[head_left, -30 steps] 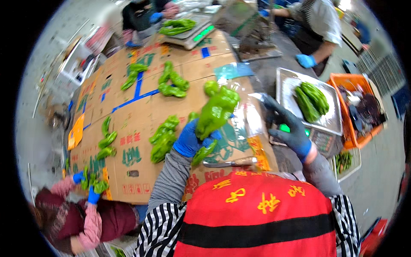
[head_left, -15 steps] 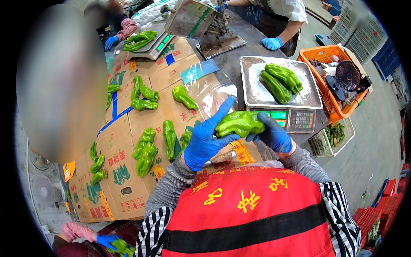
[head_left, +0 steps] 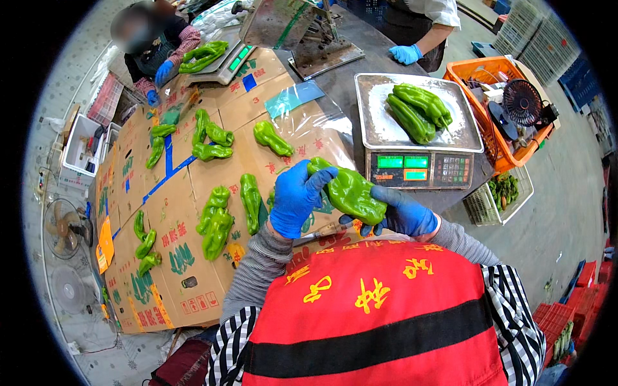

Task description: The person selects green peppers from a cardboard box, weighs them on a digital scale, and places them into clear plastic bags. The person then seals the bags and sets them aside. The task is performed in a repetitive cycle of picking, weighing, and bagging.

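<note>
Between my two blue-gloved hands I hold a large, wrinkled green pepper in front of my chest. My left hand grips its upper left end with the thumb over the top. Around its lower right end my right hand is closed, fingers partly underneath. Just beyond, green peppers lie on the metal pan of a digital scale. To the left, on flattened cardboard, are small groups of peppers, a single long pepper and another pepper.
An orange basket with a small black fan stands right of the scale, above a pale crate of peppers. A metal stand rises at the back. Two co-workers in blue gloves are at the far side; a second scale holds peppers.
The pepper has tilted, its right end now lower. My left hand has drawn back, its fingers now folded around the pepper. The co-worker at lower left has left the view.
</note>
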Available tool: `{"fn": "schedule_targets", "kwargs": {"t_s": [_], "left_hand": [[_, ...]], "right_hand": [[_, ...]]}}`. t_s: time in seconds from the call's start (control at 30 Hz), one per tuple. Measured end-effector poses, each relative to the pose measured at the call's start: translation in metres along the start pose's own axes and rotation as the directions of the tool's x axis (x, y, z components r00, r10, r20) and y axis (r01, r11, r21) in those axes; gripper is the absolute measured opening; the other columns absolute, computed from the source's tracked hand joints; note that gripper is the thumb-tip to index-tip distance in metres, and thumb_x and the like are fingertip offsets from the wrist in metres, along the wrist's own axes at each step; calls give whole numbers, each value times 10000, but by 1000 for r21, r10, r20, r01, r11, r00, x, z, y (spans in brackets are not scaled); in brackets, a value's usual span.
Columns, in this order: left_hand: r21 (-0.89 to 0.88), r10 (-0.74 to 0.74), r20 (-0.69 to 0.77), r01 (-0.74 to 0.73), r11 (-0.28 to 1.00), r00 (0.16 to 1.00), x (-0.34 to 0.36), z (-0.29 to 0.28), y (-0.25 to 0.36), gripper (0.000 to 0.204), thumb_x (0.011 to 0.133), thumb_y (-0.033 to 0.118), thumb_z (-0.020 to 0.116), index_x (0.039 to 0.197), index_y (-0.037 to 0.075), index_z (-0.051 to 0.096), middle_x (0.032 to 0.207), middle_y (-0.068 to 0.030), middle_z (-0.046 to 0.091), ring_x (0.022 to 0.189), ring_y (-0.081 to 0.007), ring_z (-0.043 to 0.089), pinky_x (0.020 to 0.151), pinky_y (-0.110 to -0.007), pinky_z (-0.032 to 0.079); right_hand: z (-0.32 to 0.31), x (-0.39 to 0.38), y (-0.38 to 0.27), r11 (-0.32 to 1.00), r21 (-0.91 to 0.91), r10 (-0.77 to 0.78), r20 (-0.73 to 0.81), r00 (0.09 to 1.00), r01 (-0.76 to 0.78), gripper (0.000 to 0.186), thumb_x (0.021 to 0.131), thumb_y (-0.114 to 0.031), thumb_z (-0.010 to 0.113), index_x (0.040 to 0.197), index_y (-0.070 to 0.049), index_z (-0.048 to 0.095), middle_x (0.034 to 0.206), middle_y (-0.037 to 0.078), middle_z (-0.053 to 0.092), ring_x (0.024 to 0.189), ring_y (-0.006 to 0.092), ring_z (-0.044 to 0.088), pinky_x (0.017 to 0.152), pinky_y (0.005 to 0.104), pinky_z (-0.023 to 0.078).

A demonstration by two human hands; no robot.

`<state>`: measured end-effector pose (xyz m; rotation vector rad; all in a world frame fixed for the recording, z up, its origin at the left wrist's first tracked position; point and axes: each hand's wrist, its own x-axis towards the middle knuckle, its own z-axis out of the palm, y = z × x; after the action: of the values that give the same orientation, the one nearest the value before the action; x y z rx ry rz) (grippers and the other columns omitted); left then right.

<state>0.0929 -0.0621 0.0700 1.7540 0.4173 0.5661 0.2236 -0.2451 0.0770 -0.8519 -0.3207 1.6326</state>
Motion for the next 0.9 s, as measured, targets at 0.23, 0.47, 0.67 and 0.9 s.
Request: {"fn": "schedule_targets", "kwargs": {"t_s": [0.23, 0.47, 0.67, 0.9], "left_hand": [[-132, -79, -16, 76, 988, 997, 4, -1, -16, 247, 939, 237, 569, 952, 2, 643, 716, -21, 599, 588, -76, 553, 527, -228, 436], [-131, -199, 31, 202, 971, 979, -11, -8, -12, 346, 964, 260, 520, 1176, 1, 607, 914, -34, 612, 680, -78, 580, 566, -207, 434], [-70, -233, 53, 236, 969, 971, -27, -16, -23, 322, 968, 238, 488, 1177, 25, 610, 856, -37, 641, 669, -86, 604, 585, -201, 444], [-152, -258, 78, 268, 952, 963, -41, -18, -33, 272, 950, 141, 534, 1178, 13, 610, 816, -34, 627, 666, -77, 594, 557, -200, 442]], "right_hand": [[-21, 5, -13, 945, -301, -155, -59, 986, 130, 516, 893, -407, 582, 1260, -49, 527, 1095, 114, 652, 812, 142, 646, 645, 224, 523], [-104, 24, -77, -111, -955, -826, -66, 560, -276, 677, 757, -462, 719, 1288, -93, 518, 1082, 232, 626, 992, 361, 621, 854, 415, 488], [-113, 2, -118, -44, -980, -901, -44, 431, -192, 483, 793, -325, 710, 1194, -83, 593, 1063, 181, 646, 971, 327, 630, 868, 399, 481], [-181, 1, -144, -72, -933, -891, -99, 444, -352, 701, 736, -171, 732, 1362, -97, 424, 1221, 216, 568, 1122, 349, 563, 941, 374, 450]]}}
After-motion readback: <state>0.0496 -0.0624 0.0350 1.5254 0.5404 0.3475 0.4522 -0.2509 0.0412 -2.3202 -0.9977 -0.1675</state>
